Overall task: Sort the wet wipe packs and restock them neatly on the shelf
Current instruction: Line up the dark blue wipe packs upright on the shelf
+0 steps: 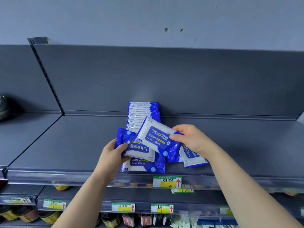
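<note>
Blue-and-white alcohol wipe packs lie on a dark grey shelf (65, 145). My right hand (189, 139) pinches one tilted pack (156, 137) by its right end, label facing me. My left hand (113, 153) grips another pack (131, 145) by its left end, its label upside down. The right-hand pack overlaps the left-hand one. Behind them a row of packs (143, 114) stands on edge against the back panel. One loose pack (144, 165) lies flat near the front edge, and another (192, 157) lies under my right wrist.
A green-and-yellow price tag (167, 181) hangs on the shelf's front rail. Lower shelves carry more tags and jars (49, 216). A dark object (5, 107) sits on the neighbouring shelf at far left. An upright slotted post (47, 76) divides the two bays.
</note>
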Tool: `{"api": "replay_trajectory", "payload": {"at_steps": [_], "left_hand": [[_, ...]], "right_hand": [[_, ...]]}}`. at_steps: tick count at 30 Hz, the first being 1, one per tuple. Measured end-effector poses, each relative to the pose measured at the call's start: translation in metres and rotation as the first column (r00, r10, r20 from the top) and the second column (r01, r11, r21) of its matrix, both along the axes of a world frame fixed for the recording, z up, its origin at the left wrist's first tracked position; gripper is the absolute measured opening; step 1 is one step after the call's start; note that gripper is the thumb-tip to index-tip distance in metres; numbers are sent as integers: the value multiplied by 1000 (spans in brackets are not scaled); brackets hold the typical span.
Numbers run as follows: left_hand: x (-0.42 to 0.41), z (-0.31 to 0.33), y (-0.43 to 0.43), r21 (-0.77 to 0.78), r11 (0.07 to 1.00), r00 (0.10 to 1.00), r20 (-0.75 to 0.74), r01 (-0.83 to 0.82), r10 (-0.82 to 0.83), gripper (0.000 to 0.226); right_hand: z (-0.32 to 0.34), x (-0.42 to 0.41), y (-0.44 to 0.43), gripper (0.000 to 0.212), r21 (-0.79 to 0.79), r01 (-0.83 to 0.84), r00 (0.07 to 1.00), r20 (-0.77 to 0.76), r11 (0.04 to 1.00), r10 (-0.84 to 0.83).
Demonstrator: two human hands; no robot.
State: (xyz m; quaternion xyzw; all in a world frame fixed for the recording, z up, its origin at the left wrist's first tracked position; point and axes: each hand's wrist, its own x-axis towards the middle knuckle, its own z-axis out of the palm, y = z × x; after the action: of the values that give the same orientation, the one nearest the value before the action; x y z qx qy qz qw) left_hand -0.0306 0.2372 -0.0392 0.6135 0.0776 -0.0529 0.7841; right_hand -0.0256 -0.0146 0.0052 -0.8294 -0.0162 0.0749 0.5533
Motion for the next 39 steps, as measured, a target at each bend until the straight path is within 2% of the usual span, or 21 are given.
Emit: {"api": "replay_trajectory", "payload": {"at_steps": [4,9,11,13,17,21,23,26,29,31,35,37,39], "left_hand": [[-6,4,1,-215,975,994,-69,64,-80,24],[-16,2,1,-113,990,994,-66,84,-92,22],[-17,2,2,-90,996,997,-63,27,-33,14],[-16,1,5,-159,987,997,-70,-27,16,6],[-15,4,7,-267,964,998,-68,-13,-5,20],[-12,7,6,-338,937,994,-95,-82,53,8],[-11,8,4,-337,935,991,-112,-110,77,10],[-10,11,3,-287,944,977,-180,-159,110,18],[-16,19,3,-214,977,972,-231,-9,-42,25],[-20,23,5,-143,985,973,-200,91,-119,36],[-16,20,13,-63,981,977,-99,185,-191,93],[-15,20,15,60,980,979,-81,191,-186,98],[-15,22,18,166,974,988,-53,152,-145,94]], "right_hand": [[-10,-4,12,6,-58,-87,994,-73,994,83],[-20,-2,26,13,-149,-91,994,-79,985,80],[-21,0,25,9,-122,-54,996,-73,991,45],[-20,3,21,10,-99,-9,998,-63,995,3],[-18,3,20,17,-82,17,998,-57,996,-21],[-18,1,19,15,17,77,997,-18,997,-76],[-15,-2,16,11,84,95,995,1,992,-96],[-9,-5,12,9,169,98,995,9,981,-101],[-7,-7,6,13,200,107,994,-18,974,-106],[-7,-7,3,16,210,120,993,-26,970,-117],[-6,-10,0,14,218,129,992,-16,967,-128],[-7,-10,-1,16,215,131,991,-21,968,-130],[-8,-11,-2,17,223,129,992,-20,966,-128]]}}
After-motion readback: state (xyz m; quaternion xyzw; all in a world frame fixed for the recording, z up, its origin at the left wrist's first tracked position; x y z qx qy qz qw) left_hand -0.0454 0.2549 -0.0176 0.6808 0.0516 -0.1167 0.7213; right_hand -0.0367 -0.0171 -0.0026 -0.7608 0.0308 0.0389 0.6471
